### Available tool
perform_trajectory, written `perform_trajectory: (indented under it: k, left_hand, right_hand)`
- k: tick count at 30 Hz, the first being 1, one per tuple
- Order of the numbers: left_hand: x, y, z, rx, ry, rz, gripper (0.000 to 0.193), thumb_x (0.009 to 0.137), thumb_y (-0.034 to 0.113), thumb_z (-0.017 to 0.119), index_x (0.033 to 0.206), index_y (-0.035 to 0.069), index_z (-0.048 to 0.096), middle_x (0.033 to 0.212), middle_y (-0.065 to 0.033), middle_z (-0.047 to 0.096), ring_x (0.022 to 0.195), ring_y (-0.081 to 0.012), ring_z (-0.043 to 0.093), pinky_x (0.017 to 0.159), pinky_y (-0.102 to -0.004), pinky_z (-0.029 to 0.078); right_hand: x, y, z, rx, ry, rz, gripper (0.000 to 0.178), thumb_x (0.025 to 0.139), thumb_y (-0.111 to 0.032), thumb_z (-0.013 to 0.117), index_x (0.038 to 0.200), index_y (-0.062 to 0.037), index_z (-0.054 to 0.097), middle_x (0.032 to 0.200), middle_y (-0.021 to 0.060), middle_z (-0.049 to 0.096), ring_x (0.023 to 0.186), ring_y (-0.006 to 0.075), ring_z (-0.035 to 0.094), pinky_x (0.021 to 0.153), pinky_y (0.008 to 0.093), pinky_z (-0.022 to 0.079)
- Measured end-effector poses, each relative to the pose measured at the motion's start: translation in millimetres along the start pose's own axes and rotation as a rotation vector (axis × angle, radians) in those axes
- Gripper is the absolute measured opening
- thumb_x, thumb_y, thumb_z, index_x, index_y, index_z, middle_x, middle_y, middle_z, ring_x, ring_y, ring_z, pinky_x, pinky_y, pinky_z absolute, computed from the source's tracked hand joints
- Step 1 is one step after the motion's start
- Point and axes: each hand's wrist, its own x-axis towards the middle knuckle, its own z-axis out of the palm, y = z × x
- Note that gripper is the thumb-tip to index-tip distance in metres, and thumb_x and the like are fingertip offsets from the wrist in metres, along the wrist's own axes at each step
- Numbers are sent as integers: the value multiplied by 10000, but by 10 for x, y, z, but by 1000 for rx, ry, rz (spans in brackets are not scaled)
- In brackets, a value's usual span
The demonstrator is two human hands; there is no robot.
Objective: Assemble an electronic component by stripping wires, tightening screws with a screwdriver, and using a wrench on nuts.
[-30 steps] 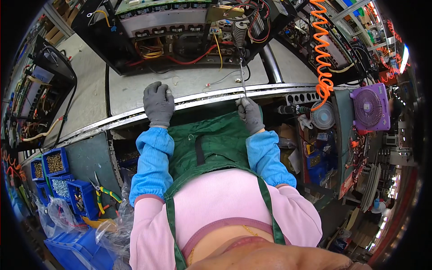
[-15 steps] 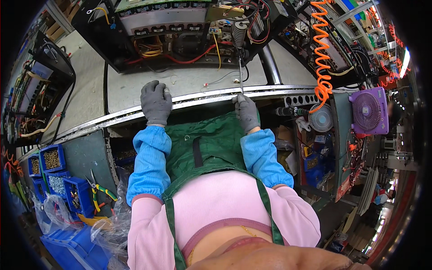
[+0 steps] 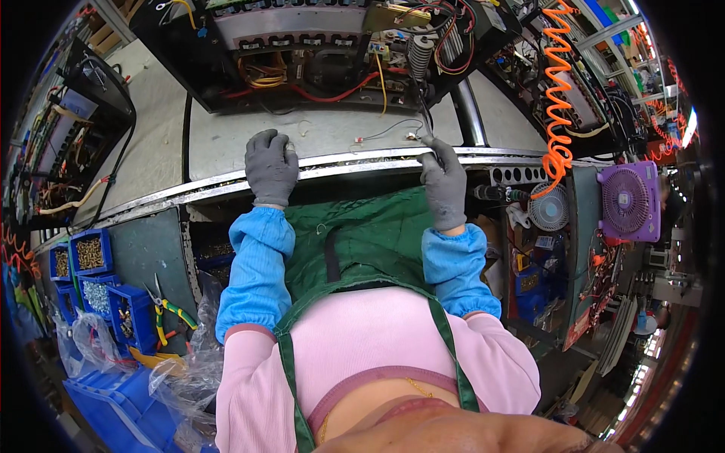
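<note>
- A thin metal rod [image 3: 427,121] is held in the narrow grip of the right hand [image 3: 444,185], pinched near its lower end between gloved fingertips.
- The rod is pointed up and away from the body, toward the lower front of the open black machine [image 3: 181,60]; whether that machine is touched by its far end cannot be told.
- The left hand [image 3: 270,170], also in a grey glove, is rested at the near edge of the desk [image 3: 219,143] with fingers bent; whether anything is held under its palm cannot be told.
- Between the hands, a loose grey wire [image 3: 389,130] is laid on the desk.
- Inside the machine, a red cable [image 3: 343,97] and a grey ribbed cylinder [image 3: 421,57] are seen.
- On the left, pliers [image 3: 162,313] are placed beside blue bins [image 3: 143,306], some filled with brass-coloured parts.
- On the right, an orange coiled hose [image 3: 559,98] is hung, and a purple fan [image 3: 628,200] is set farther out.
</note>
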Motion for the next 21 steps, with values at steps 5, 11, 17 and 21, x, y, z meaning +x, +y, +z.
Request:
perform_trajectory:
  k: [5,11,17,21]
  left_hand:
    - [-4,-5,14,-7,7,4,196,810,177,647,975,86,701,1138,-120,637,1114,-328,558,964,-430,472]
    - [2,-13,47,-14,8,-7,220,773,159,665,982,97,690,1141,-103,623,1129,-312,551,964,-435,465]
    - [-17,-55,51,-4,23,-15,213,778,163,664,979,97,692,1139,-100,625,1128,-312,551,964,-434,463]
    - [-4,-11,19,-22,10,-13,199,796,163,650,974,88,697,1127,-108,635,1113,-321,555,968,-430,465]
  right_hand:
    - [262,-259,-24,-437,184,-454,117,917,-189,639,950,-85,680,720,150,664,560,265,643,531,367,494]
    - [1035,-919,66,-606,194,-449,156,893,-267,656,883,-112,671,683,150,654,638,357,659,570,419,507]
    - [805,-935,56,-451,188,-551,176,878,-282,673,908,-109,690,698,154,664,660,333,677,586,397,513]
    - [358,-416,-23,-167,135,-245,170,914,-225,659,1000,-81,681,677,107,657,608,203,671,553,316,499]
